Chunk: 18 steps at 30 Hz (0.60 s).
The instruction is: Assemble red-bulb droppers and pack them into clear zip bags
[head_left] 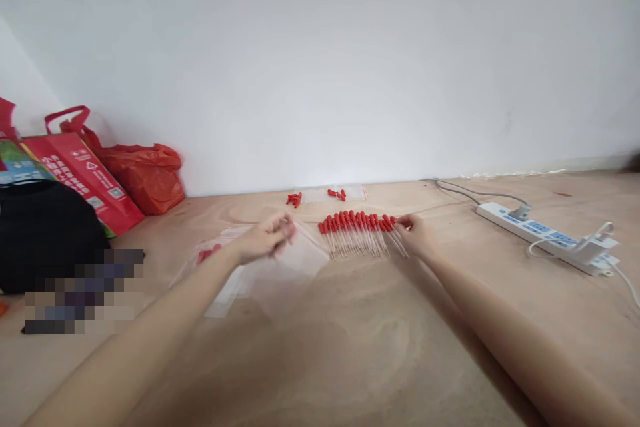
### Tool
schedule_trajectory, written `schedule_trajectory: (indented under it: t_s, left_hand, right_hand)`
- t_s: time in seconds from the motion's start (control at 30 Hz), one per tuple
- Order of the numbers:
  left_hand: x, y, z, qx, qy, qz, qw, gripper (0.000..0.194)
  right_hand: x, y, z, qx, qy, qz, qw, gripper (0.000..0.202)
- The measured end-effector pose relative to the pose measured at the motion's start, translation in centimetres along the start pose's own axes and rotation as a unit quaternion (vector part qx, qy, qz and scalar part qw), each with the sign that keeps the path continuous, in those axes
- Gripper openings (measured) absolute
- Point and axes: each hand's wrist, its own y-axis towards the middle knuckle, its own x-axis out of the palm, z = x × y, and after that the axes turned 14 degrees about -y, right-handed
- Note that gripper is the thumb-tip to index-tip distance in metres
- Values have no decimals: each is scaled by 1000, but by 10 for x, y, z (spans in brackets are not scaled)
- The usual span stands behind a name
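Pinched in my left hand (267,239) is a clear zip bag (295,273), hanging tilted with its red seal line toward the right. A row of droppers (350,230) lies side by side on the wooden surface, red rubber bulbs away from me and clear stems toward me. At the row's right end, the fingertips of my right hand (415,233) are closed on the red bulb of a dropper (393,220). More clear bags (223,303) lie under and beside my left wrist, with red bulbs (209,252) showing among them.
Loose red bulbs (294,199) lie near the wall, beside a flat clear bag (355,193). A white power strip (545,237) with plugs and cables stands at right. Red bags (145,177) and a black bag (45,233) fill the left side, near a pixelated patch.
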Motion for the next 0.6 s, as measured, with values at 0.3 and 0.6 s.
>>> schedule_trajectory:
  t_s: [0.3,0.6]
  left_hand:
    - [64,-56,-8,123,308,-104,938,22]
    - [69,-100,-18,51,323,-250,911,46]
  right_hand:
    - [4,61,32,112,-103,-57,987,7]
    - [7,71,30,131,-11,-54,990,8]
